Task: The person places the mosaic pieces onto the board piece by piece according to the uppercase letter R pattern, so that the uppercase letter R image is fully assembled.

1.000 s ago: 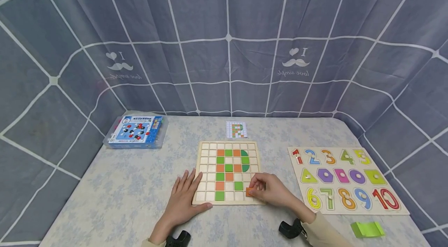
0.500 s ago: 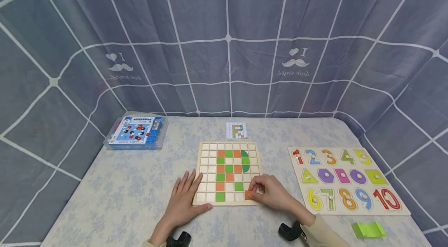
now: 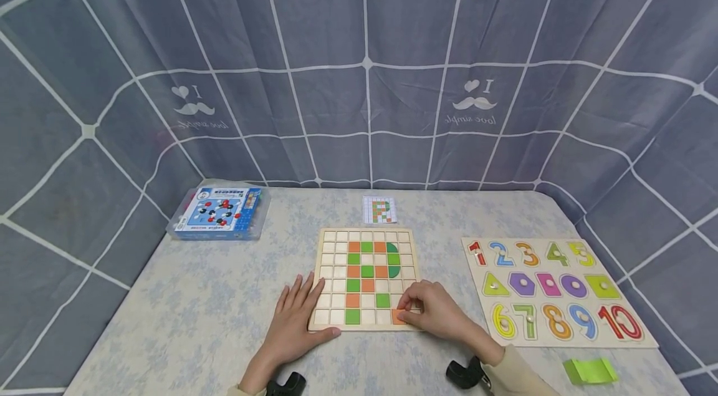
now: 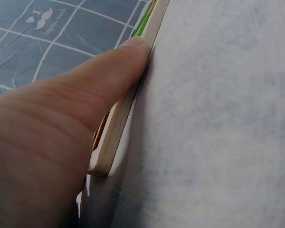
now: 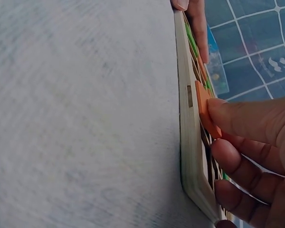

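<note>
A wooden grid board (image 3: 374, 325) lies on the table, with orange and green tiles set in several of its cells. My right hand (image 3: 440, 315) pinches an orange square tile (image 5: 207, 110) over the row nearest me, right of the middle. In the right wrist view the thumb presses that tile, which sits slightly tilted above the board's near edge. Outstretched, my left hand (image 3: 294, 321) rests along the board's left side. Its thumb (image 4: 118, 64) lies against the near edge. Past the board is a small pattern card (image 3: 379, 209) printed with a P- or R-like shape.
On the right lies a wooden number and shape puzzle (image 3: 561, 337). Nearer me is a bright green block-like piece (image 3: 591, 371). A clear plastic box with a blue label (image 3: 219, 209) stands at the back left. A grid-patterned curtain (image 3: 409, 96) surrounds the table.
My right hand has brought the orange tile slightly down, so it now lies flatter over the near-row cell. My left hand has stayed in place.
</note>
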The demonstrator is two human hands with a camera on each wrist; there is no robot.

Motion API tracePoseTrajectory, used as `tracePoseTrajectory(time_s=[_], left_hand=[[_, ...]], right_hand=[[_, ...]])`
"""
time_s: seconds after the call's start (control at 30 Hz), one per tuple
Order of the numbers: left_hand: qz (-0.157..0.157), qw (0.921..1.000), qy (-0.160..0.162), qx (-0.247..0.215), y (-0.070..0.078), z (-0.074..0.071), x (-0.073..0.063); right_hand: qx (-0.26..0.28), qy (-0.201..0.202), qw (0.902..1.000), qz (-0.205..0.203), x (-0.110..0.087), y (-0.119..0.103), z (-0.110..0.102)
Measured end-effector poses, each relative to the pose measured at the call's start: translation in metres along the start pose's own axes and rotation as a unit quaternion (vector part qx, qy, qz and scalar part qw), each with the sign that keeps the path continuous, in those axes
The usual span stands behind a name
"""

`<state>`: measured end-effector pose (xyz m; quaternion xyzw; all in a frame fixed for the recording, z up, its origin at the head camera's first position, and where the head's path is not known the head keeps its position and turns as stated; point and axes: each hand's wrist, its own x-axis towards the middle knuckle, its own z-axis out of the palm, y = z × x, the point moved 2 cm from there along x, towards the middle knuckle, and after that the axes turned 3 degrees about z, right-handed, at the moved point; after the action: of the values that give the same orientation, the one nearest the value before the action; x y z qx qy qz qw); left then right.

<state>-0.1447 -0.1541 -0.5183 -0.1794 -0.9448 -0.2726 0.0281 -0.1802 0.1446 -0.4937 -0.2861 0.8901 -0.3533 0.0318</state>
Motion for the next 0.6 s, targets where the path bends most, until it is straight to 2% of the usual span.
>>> tracePoseTrajectory(time_s=[0.27, 0.6], left_hand=[[0.005, 1.0000, 0.005, -0.005, 0.0009, 0.0007, -0.0006], [-0.001, 1.0000, -0.003, -0.009, -0.0013, 0.0011, -0.0010]], right_hand=[[-0.013, 0.013, 0.9998, 0.011, -0.0024, -0.0008, 0.0019], [0.008, -0.001, 0.9995, 0.031, -0.0044, -0.0010, 0.0037]])
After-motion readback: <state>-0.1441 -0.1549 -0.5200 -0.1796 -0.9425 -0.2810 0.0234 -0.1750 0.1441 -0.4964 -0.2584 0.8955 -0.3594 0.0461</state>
